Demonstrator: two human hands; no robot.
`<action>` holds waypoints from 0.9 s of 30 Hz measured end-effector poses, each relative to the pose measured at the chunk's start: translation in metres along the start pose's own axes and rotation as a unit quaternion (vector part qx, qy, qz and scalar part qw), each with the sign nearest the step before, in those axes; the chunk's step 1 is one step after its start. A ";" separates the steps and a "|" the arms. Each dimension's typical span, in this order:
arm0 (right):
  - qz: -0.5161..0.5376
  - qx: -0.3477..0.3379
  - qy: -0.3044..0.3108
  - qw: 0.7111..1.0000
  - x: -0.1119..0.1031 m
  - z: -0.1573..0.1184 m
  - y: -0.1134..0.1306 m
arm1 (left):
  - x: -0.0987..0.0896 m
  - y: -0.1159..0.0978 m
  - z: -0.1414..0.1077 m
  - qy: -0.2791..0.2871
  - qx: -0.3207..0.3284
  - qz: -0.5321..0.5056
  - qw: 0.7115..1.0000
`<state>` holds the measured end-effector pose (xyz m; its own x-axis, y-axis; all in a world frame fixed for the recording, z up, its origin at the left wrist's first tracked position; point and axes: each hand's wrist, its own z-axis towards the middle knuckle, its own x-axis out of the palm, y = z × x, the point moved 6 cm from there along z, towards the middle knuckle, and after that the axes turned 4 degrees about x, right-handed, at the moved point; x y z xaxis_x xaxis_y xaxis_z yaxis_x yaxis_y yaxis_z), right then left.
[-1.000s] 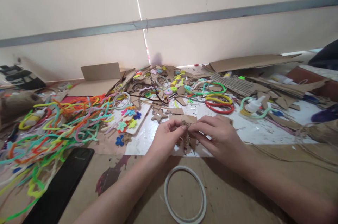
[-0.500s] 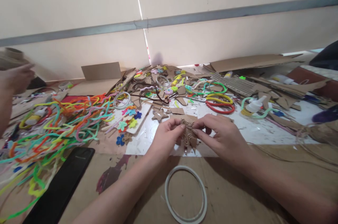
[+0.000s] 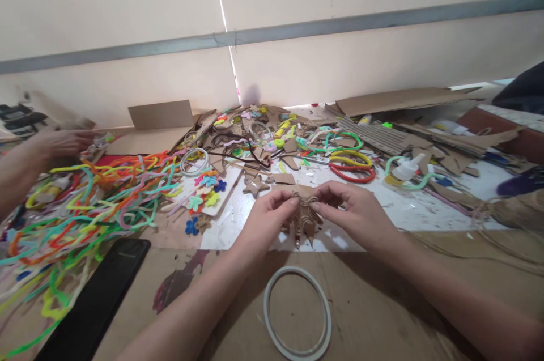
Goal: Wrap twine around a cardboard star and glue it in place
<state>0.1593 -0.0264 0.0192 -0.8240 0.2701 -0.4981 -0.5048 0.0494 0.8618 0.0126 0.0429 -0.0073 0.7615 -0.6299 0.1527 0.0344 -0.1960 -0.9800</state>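
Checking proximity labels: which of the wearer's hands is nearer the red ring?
Right. The right hand is just on the near side of the red ring; the left hand is farther off, to its left and nearer the wearer.

No legible text, labels, brands, numbers or signs on anything in view.

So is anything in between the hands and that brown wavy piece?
Nothing that I can see: the left hand and right hand both already have fingers on the wavy piece, one at each side of its top. The white ring lies lower in the picture, apart from both hands.
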 end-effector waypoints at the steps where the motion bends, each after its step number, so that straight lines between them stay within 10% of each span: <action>1: -0.004 0.001 -0.001 1.000 0.000 -0.001 0.000 | 0.001 0.000 0.000 0.007 0.004 0.003 1.000; 27: 0.077 0.095 0.067 0.990 0.011 0.004 -0.010 | -0.006 0.004 0.000 -0.046 0.012 -0.013 0.999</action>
<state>0.1561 -0.0197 0.0058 -0.9206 0.1597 -0.3563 -0.3232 0.2003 0.9249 0.0085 0.0463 -0.0121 0.8163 -0.5530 0.1669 0.0691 -0.1933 -0.9787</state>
